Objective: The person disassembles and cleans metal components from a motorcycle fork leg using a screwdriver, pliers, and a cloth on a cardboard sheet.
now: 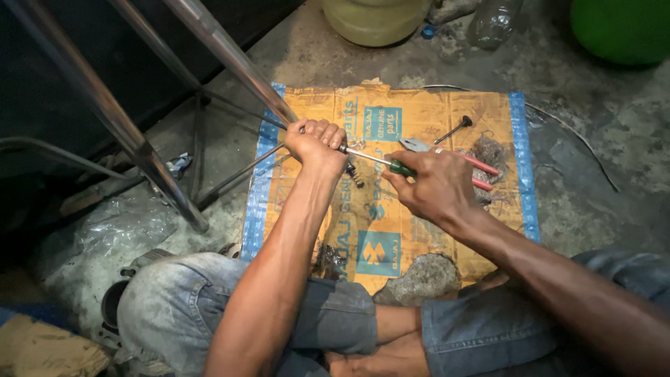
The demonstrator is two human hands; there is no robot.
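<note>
Screwdriver [380,162] shaft runs leftward from my right hand [433,187], gripping its green handle, into my clenched left fist [317,143].

Stained concrete floor [593,139], orange cardboard sheet [447,112], metal stand legs [139,150], dim light

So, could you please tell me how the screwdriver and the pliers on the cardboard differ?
The screwdriver has a green handle; the pliers have red handles. The screwdriver is gripped in the right hand, its shaft reaching into the closed left hand; the pliers lie loose on the cardboard, partly hidden behind the right hand. Both have metal working ends.
</note>
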